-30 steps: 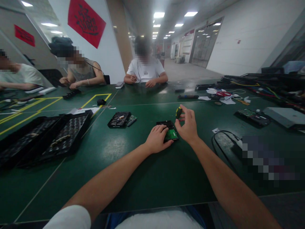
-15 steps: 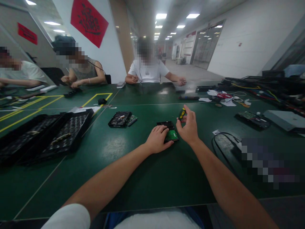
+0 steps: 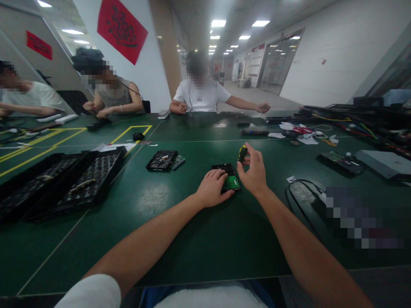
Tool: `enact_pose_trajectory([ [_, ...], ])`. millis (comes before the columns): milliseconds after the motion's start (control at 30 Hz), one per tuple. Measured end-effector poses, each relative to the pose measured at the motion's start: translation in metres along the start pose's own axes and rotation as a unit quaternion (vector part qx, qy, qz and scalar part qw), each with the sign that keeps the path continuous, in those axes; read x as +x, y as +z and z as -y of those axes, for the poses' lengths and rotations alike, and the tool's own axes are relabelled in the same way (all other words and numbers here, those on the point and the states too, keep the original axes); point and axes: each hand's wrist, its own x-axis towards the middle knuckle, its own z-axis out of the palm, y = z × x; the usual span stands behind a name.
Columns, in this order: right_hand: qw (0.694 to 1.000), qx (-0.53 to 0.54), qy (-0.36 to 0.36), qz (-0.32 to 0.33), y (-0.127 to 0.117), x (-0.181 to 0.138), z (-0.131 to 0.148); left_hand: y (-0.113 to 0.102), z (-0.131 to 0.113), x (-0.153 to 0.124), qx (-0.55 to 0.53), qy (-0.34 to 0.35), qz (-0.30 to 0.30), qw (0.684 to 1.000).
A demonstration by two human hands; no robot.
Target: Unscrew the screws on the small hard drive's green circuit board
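A hard drive (image 3: 231, 183) with a green circuit board lies on the table in front of me, its left part covered by my left hand (image 3: 213, 187). The fingers of that hand rest over the drive, and the thumb lies along its near edge. Just right of the drive, my right hand (image 3: 253, 167) grips a screwdriver (image 3: 242, 153) with a black and yellow handle between thumb and fingers. The handle leans slightly and points up; its shaft and tip cannot be made out.
Left of the drive lie another opened black drive (image 3: 161, 160) and a loose circuit board (image 3: 179, 161). A black case (image 3: 96, 179) stands further left. On the right are another drive (image 3: 340, 162), a silver box (image 3: 383, 162) and a black cable (image 3: 287, 194). Co-workers sit across the table.
The screwdriver handle has turned in my right fingers, showing less yellow and standing a little more upright. My left hand has stayed put. A co-worker opposite has stretched an arm further right.
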Motion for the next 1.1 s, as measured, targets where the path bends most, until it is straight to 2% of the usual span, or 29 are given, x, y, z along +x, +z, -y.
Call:
enact_pose_trajectory([
  [467, 0.999, -0.033, 0.009, -0.042, 0.0006, 0.0005, -0.0026, 0.0015, 0.0015, -0.0004, -0.001, 0.001, 0.006, 1.000],
  [1100, 0.999, -0.035, -0.007, -0.027, 0.0002, -0.0002, 0.0025, 0.0012, 0.0010, -0.0002, 0.005, 0.006, 0.000, 1.000],
])
